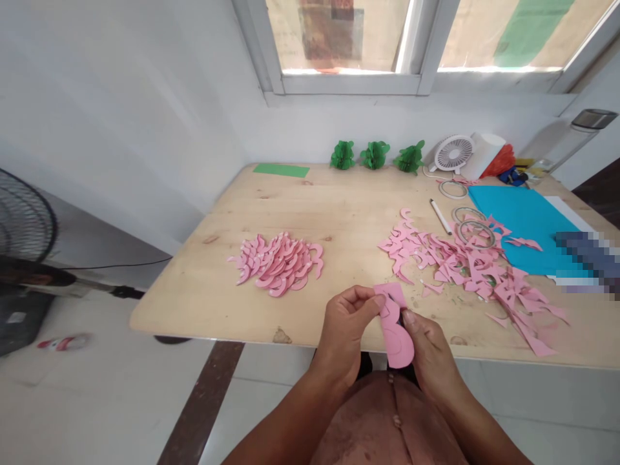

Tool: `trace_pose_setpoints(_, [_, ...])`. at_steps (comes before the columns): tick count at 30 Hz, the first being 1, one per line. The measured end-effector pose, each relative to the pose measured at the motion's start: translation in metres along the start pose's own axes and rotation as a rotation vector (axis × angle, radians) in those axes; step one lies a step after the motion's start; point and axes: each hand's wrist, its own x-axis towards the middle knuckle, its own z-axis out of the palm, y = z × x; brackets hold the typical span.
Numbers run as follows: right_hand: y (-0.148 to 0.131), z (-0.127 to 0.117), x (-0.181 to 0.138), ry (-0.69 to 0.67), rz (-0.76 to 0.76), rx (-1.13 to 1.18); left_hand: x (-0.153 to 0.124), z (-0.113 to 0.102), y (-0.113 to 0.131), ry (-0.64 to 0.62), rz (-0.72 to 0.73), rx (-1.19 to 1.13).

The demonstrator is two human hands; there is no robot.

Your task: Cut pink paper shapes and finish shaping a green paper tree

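My left hand (349, 323) pinches a strip of pink paper (396, 345) between thumb and fingers, held above the table's front edge. Drawn curved lines show on the strip, and its right side has a wavy cut edge. Close against that edge, my right hand (431, 345) is closed around dark scissors (400, 317), mostly hidden behind the paper and fingers. To the left lies a heap of curved pink paper cutouts (281, 263). Pink paper scraps (465, 265) are scattered to the right.
On the wooden table (194, 290), green paper ornaments (375, 155) and a green strip (281, 170) lie along the back. A small white fan (454, 154), tape rings (477, 234), a white pen (440, 217) and blue sheets (527, 219) are at right. A black floor fan (24, 219) stands left.
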Motion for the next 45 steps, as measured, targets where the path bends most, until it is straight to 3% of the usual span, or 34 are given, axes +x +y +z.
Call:
trace_pose_setpoints(11, [0.0052, 0.0037, -0.0005, 0.069, 0.000, 0.082, 0.0005, 0.0019, -0.0033, 0.064, 0.027, 0.034])
trace_pose_setpoints(21, [0.0038, -0.0006, -0.0005, 0.013, 0.002, 0.034, 0.0005, 0.0030, -0.0003, 0.080, 0.044, 0.088])
trace_pose_setpoints(45, [0.0041, 0.0043, -0.0015, 0.066, -0.006, 0.079, -0.0018, 0.0042, 0.0000, 0.074, 0.078, 0.152])
